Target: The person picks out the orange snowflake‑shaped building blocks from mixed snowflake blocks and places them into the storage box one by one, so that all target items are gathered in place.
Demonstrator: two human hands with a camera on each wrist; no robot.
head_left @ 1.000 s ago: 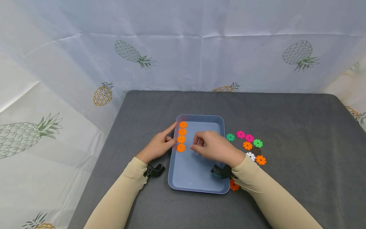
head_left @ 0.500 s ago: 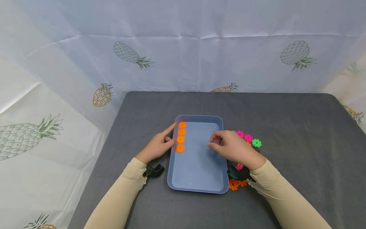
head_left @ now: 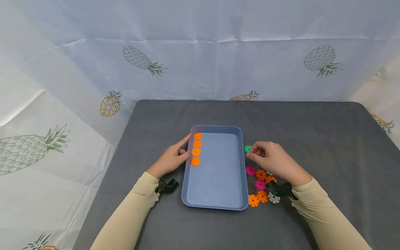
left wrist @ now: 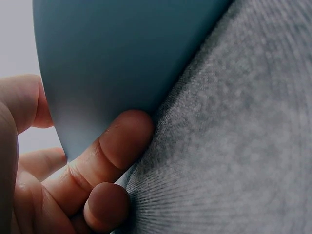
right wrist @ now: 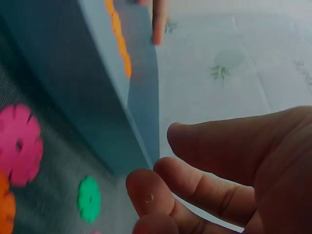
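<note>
My left hand holds the left side of the blue-grey tray, its index finger stretched along the rim. In the left wrist view, curled fingers press the tray's outer wall while the thumb lies over the edge. Several orange notched plastic discs form a column inside the tray along that side. My right hand hovers beyond the tray's right rim, next to a green disc. Its fingers are loosely bent, thumb apart from them and nothing between, as the right wrist view shows.
Loose discs lie on the grey table right of the tray: a pink disc, orange discs, a white disc and a dark brown one. My right hand and wrist camera cover some. A pineapple-print cloth hangs behind the table.
My right hand has moved right, from over the tray beside the orange column to above the loose discs. The left hand and the orange discs have stayed in place.
</note>
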